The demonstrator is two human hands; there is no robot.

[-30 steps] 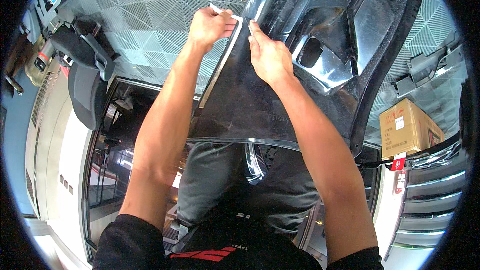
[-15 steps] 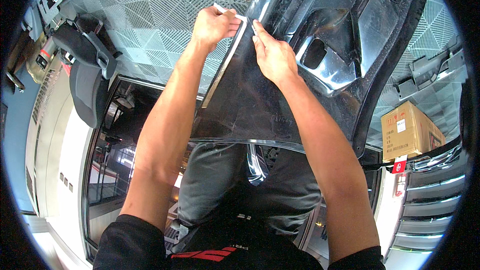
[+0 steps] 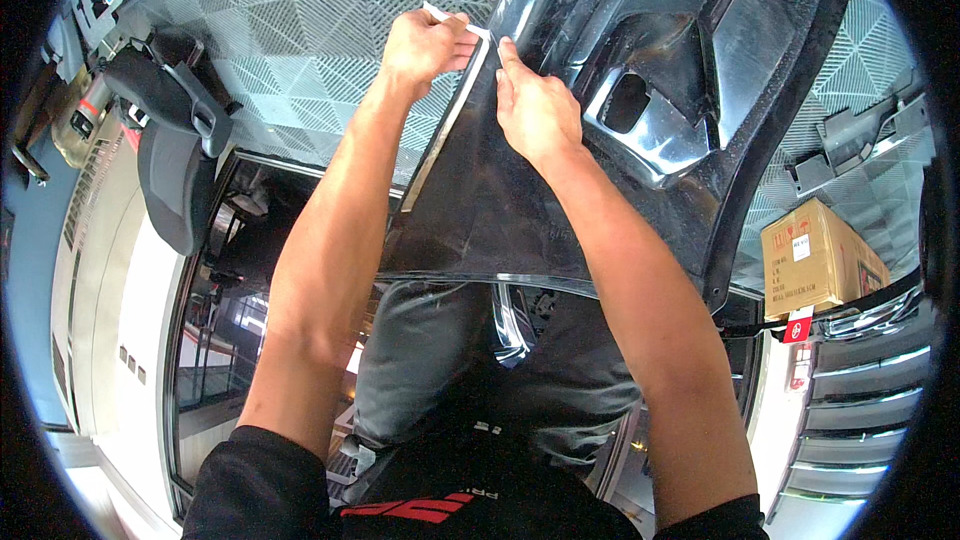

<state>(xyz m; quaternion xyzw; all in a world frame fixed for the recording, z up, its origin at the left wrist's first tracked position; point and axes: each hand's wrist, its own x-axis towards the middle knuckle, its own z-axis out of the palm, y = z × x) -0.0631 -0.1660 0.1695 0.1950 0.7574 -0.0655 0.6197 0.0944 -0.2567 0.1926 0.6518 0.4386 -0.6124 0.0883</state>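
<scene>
My left hand (image 3: 428, 50) is closed on a white narrow strip (image 3: 440, 15) at the upper left edge of a glossy black moulded panel (image 3: 650, 220). The strip bends at my fingers, where it meets a pale band (image 3: 430, 170) running down that edge. Just to the right, my right hand (image 3: 540, 110) has its index finger stretched onto the panel beside the band's top, the other fingers partly curled and partly hidden. The panel lies over dark-trousered legs (image 3: 420, 360) below it.
Patterned grey floor tiles (image 3: 300, 20) surround the panel. At left are dark padded parts (image 3: 170, 180) and assorted tools. At right sit a cardboard box (image 3: 810, 265), a grey plastic part (image 3: 860, 135) and a slatted chrome-trimmed piece (image 3: 850, 410).
Both hands shifted slightly right by half a second ago, then slightly back left and up. The white strip remains in my left hand's grip.
</scene>
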